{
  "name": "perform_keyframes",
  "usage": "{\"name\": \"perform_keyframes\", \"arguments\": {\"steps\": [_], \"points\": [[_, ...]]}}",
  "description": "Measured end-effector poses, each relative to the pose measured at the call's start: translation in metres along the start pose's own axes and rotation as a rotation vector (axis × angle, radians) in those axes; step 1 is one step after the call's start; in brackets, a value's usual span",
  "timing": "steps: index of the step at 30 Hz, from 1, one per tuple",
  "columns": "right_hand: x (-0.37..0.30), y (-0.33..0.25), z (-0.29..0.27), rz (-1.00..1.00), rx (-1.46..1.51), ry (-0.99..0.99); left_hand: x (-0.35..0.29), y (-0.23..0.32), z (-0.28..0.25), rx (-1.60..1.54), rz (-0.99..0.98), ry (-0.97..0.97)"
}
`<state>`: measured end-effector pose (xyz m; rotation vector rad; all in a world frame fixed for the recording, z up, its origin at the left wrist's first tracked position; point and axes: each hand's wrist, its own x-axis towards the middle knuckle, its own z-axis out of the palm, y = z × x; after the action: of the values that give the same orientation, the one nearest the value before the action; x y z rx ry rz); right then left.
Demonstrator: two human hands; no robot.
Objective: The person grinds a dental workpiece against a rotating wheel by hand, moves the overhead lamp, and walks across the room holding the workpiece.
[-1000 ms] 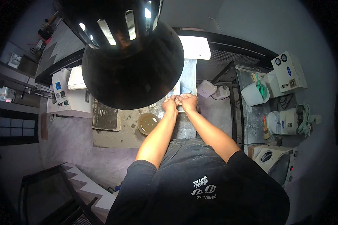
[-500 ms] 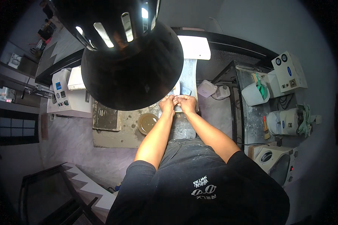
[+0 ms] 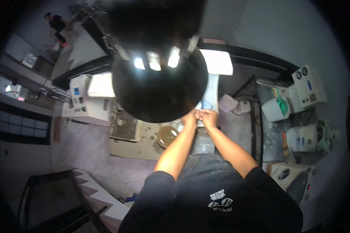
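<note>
Below the rim of a big black lamp shade (image 3: 159, 85), my two hands meet over the worktable (image 3: 144, 152). My left hand (image 3: 189, 119) has its fingers drawn in, partly covered by the shade. Beside it, my right hand (image 3: 208, 117) is closed, fingertips against the left hand's fingers. Whatever is pinched between them is too small and blurred to make out. Just beyond the hands lies a pale blue piece (image 3: 207, 105), cloth or sponge, I cannot tell which. A round bowl (image 3: 158, 136) of murky brown liquid sits left of my left forearm.
A dark rectangular slab (image 3: 122, 126) lies at the table's left, near a white machine (image 3: 87, 99) with a control panel. To the right, a side bench (image 3: 270, 128) holds a white bin (image 3: 275, 109), a brush (image 3: 286, 144) and several machines. A person (image 3: 57, 25) is at the far left.
The whole view has shifted, so the bench, lamp and hands appear farther right and lower. More of the far-left person shows. My hands stay together, the left now more covered by the shade.
</note>
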<state>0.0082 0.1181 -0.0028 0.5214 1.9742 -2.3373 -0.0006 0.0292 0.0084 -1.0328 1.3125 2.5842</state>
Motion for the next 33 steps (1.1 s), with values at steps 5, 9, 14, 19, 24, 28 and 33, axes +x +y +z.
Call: {"name": "perform_keyframes", "arguments": {"steps": [5,9,14,19,24,28,33], "points": [[-0.007,-0.003,0.002,-0.004,-0.049,0.032,0.006,-0.013,-0.008,-0.139,-0.024,0.006],[-0.010,-0.008,-0.001,-0.003,-0.115,0.083,-0.004,-0.008,-0.002,-0.108,-0.037,-0.007],[-0.012,-0.010,-0.005,-0.001,-0.160,0.117,-0.002,-0.015,0.000,-0.031,-0.031,-0.042],[-0.006,-0.003,-0.012,-0.024,0.010,0.069,0.003,-0.021,-0.004,-0.037,-0.003,-0.162],[-0.012,-0.017,0.007,-0.045,-0.076,0.074,0.017,-0.019,-0.016,-0.091,-0.043,-0.091],[-0.018,-0.030,0.013,-0.017,-0.219,0.117,0.014,-0.015,-0.018,-0.184,-0.101,-0.092],[-0.009,-0.011,0.005,-0.081,-0.344,0.129,0.006,-0.011,-0.015,-0.216,-0.149,-0.064]]}}
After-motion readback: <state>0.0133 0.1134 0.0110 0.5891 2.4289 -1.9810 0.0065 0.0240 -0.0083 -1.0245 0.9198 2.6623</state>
